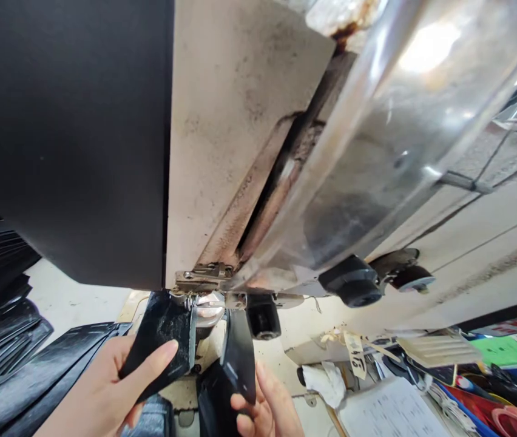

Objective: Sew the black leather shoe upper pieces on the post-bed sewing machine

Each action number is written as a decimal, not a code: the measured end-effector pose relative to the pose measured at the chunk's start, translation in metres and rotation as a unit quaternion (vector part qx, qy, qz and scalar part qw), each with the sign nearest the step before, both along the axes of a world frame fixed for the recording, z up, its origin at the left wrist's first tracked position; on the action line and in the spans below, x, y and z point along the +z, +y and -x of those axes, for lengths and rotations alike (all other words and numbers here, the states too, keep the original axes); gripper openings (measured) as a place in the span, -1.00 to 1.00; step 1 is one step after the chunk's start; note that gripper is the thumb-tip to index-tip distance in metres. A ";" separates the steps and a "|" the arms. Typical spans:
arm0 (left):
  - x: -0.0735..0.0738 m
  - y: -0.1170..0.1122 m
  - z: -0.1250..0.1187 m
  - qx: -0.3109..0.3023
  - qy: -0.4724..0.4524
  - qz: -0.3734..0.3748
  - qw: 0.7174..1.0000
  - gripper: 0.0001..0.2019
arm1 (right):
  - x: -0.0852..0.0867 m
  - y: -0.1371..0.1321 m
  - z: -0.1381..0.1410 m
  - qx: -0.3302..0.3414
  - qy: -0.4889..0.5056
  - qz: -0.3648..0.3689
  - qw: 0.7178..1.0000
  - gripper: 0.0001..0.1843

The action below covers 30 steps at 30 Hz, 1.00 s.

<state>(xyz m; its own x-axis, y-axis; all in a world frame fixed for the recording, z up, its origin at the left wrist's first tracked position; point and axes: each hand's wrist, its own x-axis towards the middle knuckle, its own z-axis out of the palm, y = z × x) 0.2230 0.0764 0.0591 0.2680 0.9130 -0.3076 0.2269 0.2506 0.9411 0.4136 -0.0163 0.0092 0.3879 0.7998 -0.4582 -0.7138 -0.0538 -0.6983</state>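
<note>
A worn cream machine head with a clear shiny guard fills the upper view, seen very close. Under its metal foot lies a piece of glossy black material. My left hand pinches the left part of that piece, thumb on top, fingers closed around it. My right hand holds a second strip of the black material to the right of the foot, fingers closed on its lower edge. Two black knobs stick out beside the foot.
Stacked black moulded pieces lie at the left. At the right lie papers, paper tags, a white rag and colourful packaging. A large dark panel covers the upper left.
</note>
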 end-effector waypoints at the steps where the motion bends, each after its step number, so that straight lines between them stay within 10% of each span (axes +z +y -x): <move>1: 0.002 0.002 0.000 -0.005 0.005 -0.002 1.000 -0.37 | 0.002 0.001 0.000 0.001 -0.016 0.000 1.000 -0.52; 30: -0.006 0.076 -0.009 -0.082 -0.100 -0.013 0.992 -0.68 | 0.020 0.023 -0.014 -0.016 -0.143 -0.069 0.987 -0.54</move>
